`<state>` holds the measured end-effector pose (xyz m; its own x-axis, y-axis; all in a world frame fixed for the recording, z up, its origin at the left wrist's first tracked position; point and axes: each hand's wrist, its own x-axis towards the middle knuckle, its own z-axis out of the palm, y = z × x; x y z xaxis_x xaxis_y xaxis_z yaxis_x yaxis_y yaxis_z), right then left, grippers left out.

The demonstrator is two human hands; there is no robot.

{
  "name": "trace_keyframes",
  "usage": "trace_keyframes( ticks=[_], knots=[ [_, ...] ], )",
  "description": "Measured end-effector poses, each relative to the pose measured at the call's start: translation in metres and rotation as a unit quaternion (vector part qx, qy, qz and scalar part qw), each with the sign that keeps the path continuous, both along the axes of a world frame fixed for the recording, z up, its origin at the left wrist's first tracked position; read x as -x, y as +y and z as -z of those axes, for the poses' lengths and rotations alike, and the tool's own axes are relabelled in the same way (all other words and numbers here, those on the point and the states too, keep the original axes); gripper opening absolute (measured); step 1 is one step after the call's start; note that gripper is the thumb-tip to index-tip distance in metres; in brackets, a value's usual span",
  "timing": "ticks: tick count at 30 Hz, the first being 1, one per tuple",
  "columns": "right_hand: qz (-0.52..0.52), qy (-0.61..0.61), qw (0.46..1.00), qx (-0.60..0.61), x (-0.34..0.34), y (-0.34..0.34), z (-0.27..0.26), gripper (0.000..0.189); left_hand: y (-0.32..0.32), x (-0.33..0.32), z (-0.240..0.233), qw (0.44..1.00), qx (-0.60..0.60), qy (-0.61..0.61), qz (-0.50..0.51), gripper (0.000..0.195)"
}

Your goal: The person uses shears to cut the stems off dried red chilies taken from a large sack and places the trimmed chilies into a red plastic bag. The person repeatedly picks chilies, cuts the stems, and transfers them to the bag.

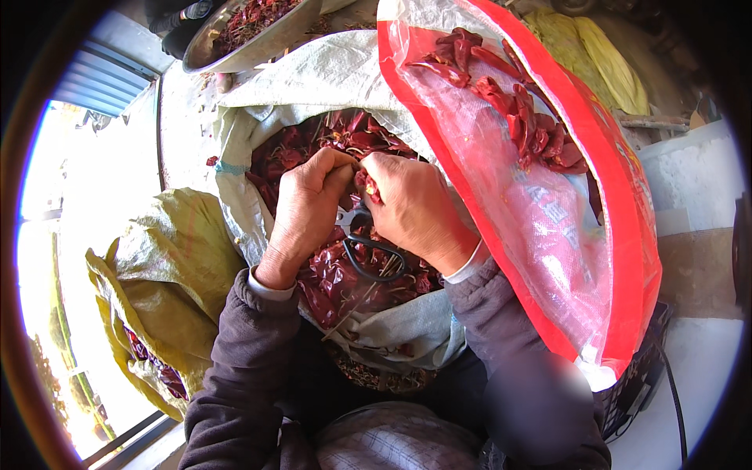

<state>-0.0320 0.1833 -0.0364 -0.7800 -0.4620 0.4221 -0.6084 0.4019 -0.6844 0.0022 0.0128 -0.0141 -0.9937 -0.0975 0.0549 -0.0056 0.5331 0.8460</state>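
Both hands meet over a white woven sack (305,64) filled with dried red chili peppers (329,276). My right hand (411,205) grips a small dried red chili pepper (370,189), part of which shows beside the thumb. The fingertips of my left hand (311,202) are pinched together against the same pepper's upper end; the exact contact is partly hidden. Below the hands are scissors (376,258) with black looped handles. Some of their metal shows between the hands, and the blades are hidden.
At right, a red-edged plastic woven bag (540,235) holds several peppers (523,123). A yellowish sack (176,252) with peppers inside stands at left. Behind is a metal basin (252,44) of dried pepper pieces, near a person's dark sleeve (167,20). A dark plastic crate (640,358) sits lower right.
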Motion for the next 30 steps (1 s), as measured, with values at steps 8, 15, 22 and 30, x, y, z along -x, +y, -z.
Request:
trace_keyframes(
  ticks=[8, 15, 22, 30],
  knots=[
    [0.022, 0.107, 0.994, -0.02, -0.006, -0.006, -0.003, 0.022, 0.001, -0.001, -0.006, 0.988, -0.142, -0.059, -0.027, 0.009],
    [-0.006, -0.098, 0.993, 0.066, 0.001, 0.004, -0.014, 0.022, -0.005, 0.002, -0.006, 0.988, 0.034, 0.101, 0.109, 0.014],
    [0.042, -0.068, 0.996, 0.037, -0.009, -0.004, -0.009, 0.017, 0.004, -0.001, -0.002, 0.986, 0.12, 0.106, 0.048, 0.006],
    [-0.076, 0.092, 0.993, -0.012, -0.039, -0.025, -0.003, 0.012, -0.026, 0.023, -0.002, 0.981, -0.111, 0.026, -0.157, 0.018]
  ],
)
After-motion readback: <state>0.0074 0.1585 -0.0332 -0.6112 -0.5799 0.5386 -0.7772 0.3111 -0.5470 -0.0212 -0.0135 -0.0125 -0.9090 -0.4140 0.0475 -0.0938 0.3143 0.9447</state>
